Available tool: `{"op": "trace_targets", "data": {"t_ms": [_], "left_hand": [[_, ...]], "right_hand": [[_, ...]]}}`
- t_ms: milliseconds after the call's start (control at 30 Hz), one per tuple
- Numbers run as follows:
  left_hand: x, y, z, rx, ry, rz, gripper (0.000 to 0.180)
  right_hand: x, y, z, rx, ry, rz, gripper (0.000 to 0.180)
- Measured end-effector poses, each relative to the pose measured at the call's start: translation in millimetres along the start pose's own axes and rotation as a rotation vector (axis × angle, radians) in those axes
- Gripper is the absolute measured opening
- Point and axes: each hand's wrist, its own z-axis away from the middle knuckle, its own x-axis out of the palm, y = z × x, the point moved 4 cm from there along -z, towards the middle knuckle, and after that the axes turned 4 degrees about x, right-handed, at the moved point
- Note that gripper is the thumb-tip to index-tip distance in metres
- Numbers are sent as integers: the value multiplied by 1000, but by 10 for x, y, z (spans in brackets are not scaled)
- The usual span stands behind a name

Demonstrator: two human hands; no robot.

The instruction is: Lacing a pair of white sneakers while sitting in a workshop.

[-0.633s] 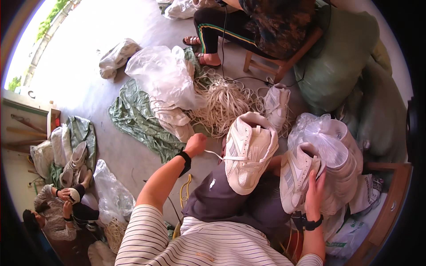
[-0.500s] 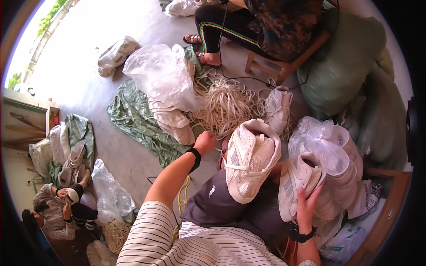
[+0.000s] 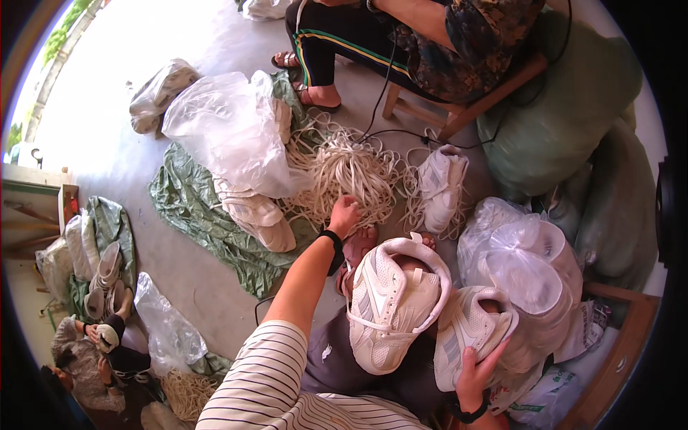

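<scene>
"Where is room shown?"
"Floor (image 3: 215, 304) is seen between the green sheet (image 3: 193, 197) and the lap's (image 3: 326, 358) left edge."
"Hands?"
"At its right edge, a shoe (image 3: 459, 333) is clasped by the half-spread right hand (image 3: 476, 373); the left hand (image 3: 345, 213) is curled near laces (image 3: 356, 168), its hold indiscernible."

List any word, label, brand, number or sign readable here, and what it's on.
None is legible.
White plastic, lower right: green and red print, too small and blurred.
White package above it: dark print, too small.
White shoe on the lap: no lettering I can make out.
</scene>
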Motion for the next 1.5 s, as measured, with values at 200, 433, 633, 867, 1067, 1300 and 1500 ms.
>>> {"op": "trace_targets", "data": {"t_ms": [200,433,633,867,1067,1300,1500], "left_hand": [[5,11,-293,-94,102,106,28],[-36,108,-522,-115,125,-60,34],[-61,193,-561,-23,149,-7,24],[-174,371,-130,121,245,-13,22],[-301,1126,316,258,200,229,27],[-478,2450,1776,575,81,210,20],[-439,3803,3130,1000,61,222,20]], "right_hand": [[30,-10,-110,9,2,46,89],[-3,30,-165,-21,1,51,87],[-67,58,-197,-4,-7,56,89],[-272,-94,-18,-21,0,28,89],[-279,-138,-35,-10,2,-61,96],[-690,-118,546,-132,16,-162,94],[-743,-155,651,-205,15,-276,94]]}}
